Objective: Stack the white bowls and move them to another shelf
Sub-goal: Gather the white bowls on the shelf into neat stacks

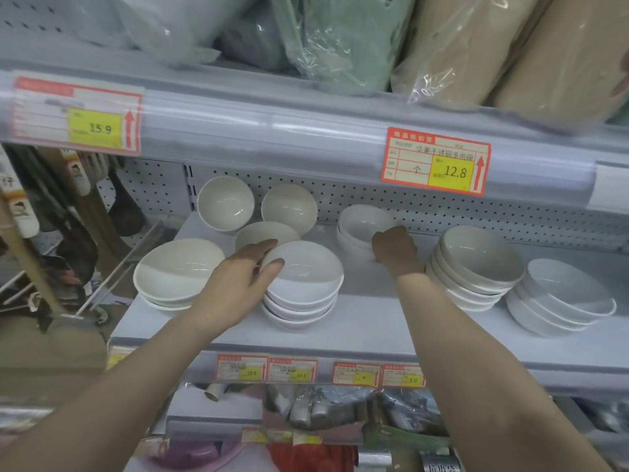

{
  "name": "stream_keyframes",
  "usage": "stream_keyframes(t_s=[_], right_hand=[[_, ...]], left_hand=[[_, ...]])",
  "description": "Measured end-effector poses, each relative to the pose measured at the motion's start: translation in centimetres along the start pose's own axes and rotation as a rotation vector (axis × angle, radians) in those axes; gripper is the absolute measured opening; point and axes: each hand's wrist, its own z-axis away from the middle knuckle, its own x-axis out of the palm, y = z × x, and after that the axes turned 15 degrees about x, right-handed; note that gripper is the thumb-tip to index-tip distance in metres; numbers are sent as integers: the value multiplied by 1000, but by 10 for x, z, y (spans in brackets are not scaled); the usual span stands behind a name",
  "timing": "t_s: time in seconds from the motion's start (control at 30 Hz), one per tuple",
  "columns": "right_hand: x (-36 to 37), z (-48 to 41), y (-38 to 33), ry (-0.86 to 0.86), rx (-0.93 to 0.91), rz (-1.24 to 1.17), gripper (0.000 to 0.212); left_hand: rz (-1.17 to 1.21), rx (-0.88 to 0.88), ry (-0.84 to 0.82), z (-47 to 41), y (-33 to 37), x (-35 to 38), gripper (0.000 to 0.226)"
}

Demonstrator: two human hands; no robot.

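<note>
Mid-shelf (374, 318), left hand (243, 279) pinches stack (306, 294) rim, right hand (396, 250) rear bowls (360, 221)

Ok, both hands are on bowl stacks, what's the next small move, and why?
Probably lift the back stack with the right hand, which grips its near rim, and bring it over the front stack that the left hand holds: merging them builds one pile.

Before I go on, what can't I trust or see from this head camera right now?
Head view:
Fingers of the right hand: hidden behind the hand's own back, so its hold on the back stack is unclear.
Back stack's bowl count: covered by that hand.
Middle bowl: lower part hidden by the front stack, which the left hand grips.
Lower price tags: too small, blurred.
</note>
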Motion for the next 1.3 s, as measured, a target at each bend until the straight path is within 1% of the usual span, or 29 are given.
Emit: stream_keyframes(t_s=[0.1, 0.17, 0.23, 0.33, 0.43, 0.5, 0.57, 0.6, 0.67, 0.77, 0.93, 1.07, 1.17, 1.23, 1.3], right_hand=[[-7, 18, 8, -31, 26, 88, 40], [-10, 31, 16, -40, 45, 155, 41], [-13, 45, 26, -39, 59, 163, 38], [-19, 60, 43, 0, 61, 161, 34], [-27, 74, 60, 3, 90, 113, 31], [-32, 82, 68, 4, 108, 101, 33], [-37, 89, 73, -4, 138, 75, 32], [-38, 92, 73, -21, 155, 42, 31], [-41, 98, 72, -90, 182, -36, 32], [-40, 101, 72, -158, 219, -126, 25], [-42, 104, 72, -127, 171, -150, 24], [-56, 101, 62, -101, 121, -263, 17], [-74, 106, 42, -90, 32, -299, 14], [-83, 116, 26, -85, -31, -274, 13], [-85, 127, 13, -115, -82, -244, 13]], left_hand=[[27, 8, -24, 3, 2, -2, 56], [55, 14, -59, 5, 3, -3, 68], [89, 27, -106, 8, 3, -3, 78], [130, 33, -116, 12, 7, -4, 80], [198, 33, -72, 15, 12, -1, 77], [228, 28, -63, 17, 12, 1, 84], [267, 7, -49, 18, 9, 6, 99], [284, 3, -40, 19, 9, 8, 102], [326, -9, -6, 20, 9, 13, 99], [402, -17, 35, 20, 11, 18, 96], [435, -37, 45, 22, 10, 22, 95], [433, -45, 52, 23, 10, 22, 95], [412, -46, 52, 24, 13, 21, 95], [407, -50, 47, 24, 14, 20, 97], [397, -59, 36, 25, 16, 18, 97]])
